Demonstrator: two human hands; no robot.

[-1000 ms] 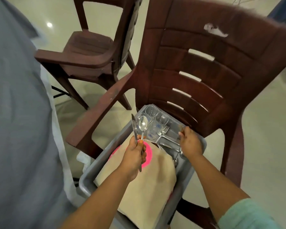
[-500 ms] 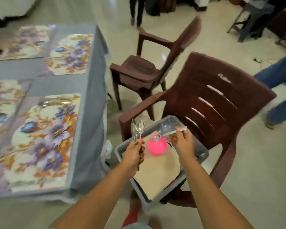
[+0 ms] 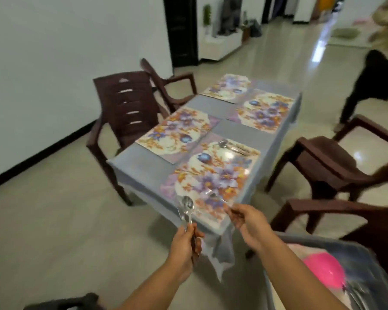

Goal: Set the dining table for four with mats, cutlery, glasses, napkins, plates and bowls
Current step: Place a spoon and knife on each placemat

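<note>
Swinging away from the tub point(image 3: 278, 265), now at lower right, I face the table point(image 3: 141, 162) mid-frame, left hand point(image 3: 185, 245) clenched on a spoon point(image 3: 187, 205) and knife, right hand point(image 3: 249, 222) pinching a blurred fork point(image 3: 215, 196) over the nearest mat point(image 3: 211, 175), so a second cutlery set looks next.

Table point(image 3: 143, 162): rectangular, under a grey-blue cloth point(image 3: 220, 249) that hangs over the near corner.
Mats: four floral ones lie flat on the cloth, in two rows of two.
Near right mat point(image 3: 213, 177): carries cutlery point(image 3: 232, 147) at its far end.
Near left mat point(image 3: 177, 130): bare.
Far left mat point(image 3: 226, 88): bare.
Far right mat point(image 3: 266, 110): bare.
Centre: a strip of cloth shows between the rows.
</note>
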